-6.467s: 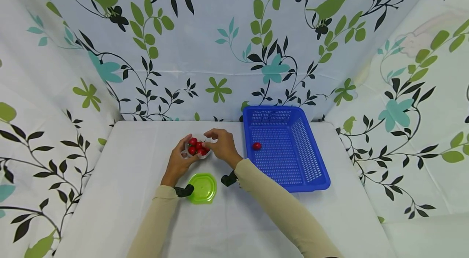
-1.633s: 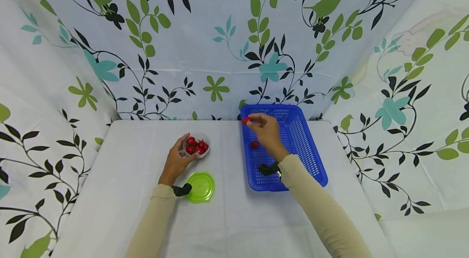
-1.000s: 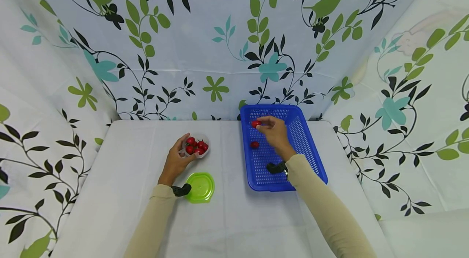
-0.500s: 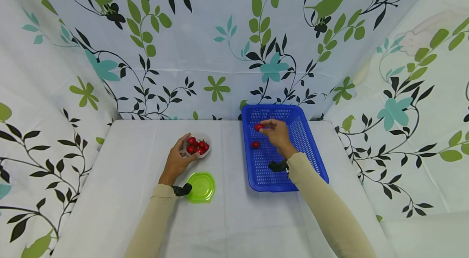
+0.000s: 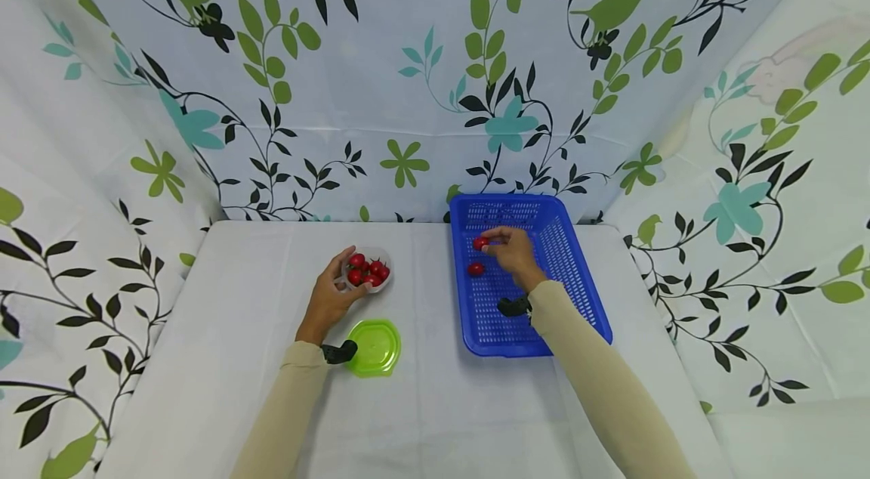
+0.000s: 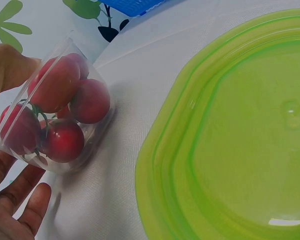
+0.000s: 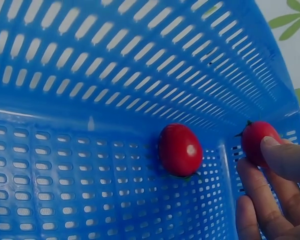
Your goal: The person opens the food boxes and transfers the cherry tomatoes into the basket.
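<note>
My left hand (image 5: pixel 328 303) grips a small clear plastic container (image 6: pixel 102 120) from its left side. Several red cherry tomatoes (image 6: pixel 62 140) with green stems sit in it. Over the blue basket (image 5: pixel 537 347), my right hand (image 5: pixel 513 255) pinches one cherry tomato (image 7: pixel 257 142) between thumb and fingers. A second tomato (image 7: pixel 180 150) lies on the basket floor, just apart from the pinched one. A clear green lid (image 5: pixel 375 347) lies on the table in front of the container, close to my left wrist.
The basket, with slotted walls and floor, stands at the back right of the white-covered table (image 5: pixel 421 411). A leaf-and-bird patterned cloth (image 5: pixel 326 86) hangs behind the table and along both sides.
Over the last seconds my right hand has moved from the container to the basket with a tomato, and lowered it towards the tomato lying there. The left hand has stayed on the container.
</note>
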`<action>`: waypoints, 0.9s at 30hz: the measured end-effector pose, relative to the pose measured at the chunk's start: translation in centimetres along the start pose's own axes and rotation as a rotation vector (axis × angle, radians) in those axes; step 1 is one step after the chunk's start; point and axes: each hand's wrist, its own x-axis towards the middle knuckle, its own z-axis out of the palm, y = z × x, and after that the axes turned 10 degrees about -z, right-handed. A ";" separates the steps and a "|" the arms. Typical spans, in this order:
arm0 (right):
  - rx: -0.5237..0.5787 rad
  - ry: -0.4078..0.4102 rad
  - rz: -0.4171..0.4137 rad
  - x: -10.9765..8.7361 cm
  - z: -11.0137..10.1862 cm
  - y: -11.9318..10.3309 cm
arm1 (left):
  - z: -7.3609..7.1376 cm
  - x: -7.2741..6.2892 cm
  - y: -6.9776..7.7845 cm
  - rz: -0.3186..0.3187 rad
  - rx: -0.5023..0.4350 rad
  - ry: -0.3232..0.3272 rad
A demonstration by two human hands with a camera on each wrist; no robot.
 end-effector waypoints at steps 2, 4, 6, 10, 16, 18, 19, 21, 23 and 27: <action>-0.006 -0.006 0.007 0.2 0.1 0.2 | 0.0 0.0 0.0 -0.003 0.000 0.001; -0.011 -0.011 0.015 0.4 0.3 0.3 | 0.0 0.0 -0.1 -0.006 0.002 0.000; -0.018 -0.017 0.023 0.6 0.4 0.4 | -0.1 0.0 -0.1 -0.009 0.005 0.002; -0.041 -0.022 0.036 0.8 0.6 0.6 | -0.1 0.0 -0.1 -0.008 0.007 0.002; -0.091 -0.027 0.052 1.1 1.0 1.2 | -0.1 0.0 -0.1 0.001 0.004 -0.002; -0.097 -0.026 0.052 1.2 1.2 1.5 | -0.1 0.0 -0.1 0.003 0.003 -0.002; -0.102 -0.027 0.052 1.3 1.3 1.6 | -0.1 0.0 -0.1 0.003 0.002 -0.002; -0.109 -0.033 0.050 1.3 1.4 1.9 | -0.1 0.0 -0.1 0.005 0.000 0.001; -0.112 -0.042 0.055 1.3 1.5 2.0 | -0.1 0.1 -0.1 0.006 0.001 0.003; -0.113 -0.064 0.061 1.2 1.6 2.0 | -0.1 0.1 -0.2 -0.001 -0.004 0.001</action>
